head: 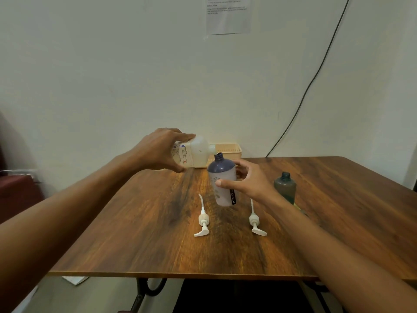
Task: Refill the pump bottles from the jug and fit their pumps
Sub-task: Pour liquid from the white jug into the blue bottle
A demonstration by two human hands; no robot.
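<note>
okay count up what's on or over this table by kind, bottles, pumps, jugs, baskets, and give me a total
Pump bottles: 2, the purple bottle held by the right hand and the grey bottle standing at its right.
Loose pumps: 2, the left pump and the right pump, lying on the table.
Jugs: 1, the jug tipped by the left hand.
Baskets: 1, the basket.
Total: 6

The wall notice [228, 14] is cut off above, its print unreadable.

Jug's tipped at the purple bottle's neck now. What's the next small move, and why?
Probably keep the jug tilted and hold steady: its spout sits right at the open neck of the purple bottle, which the right hand braces. Both pumps lie unfitted, and the grey bottle waits.
</note>
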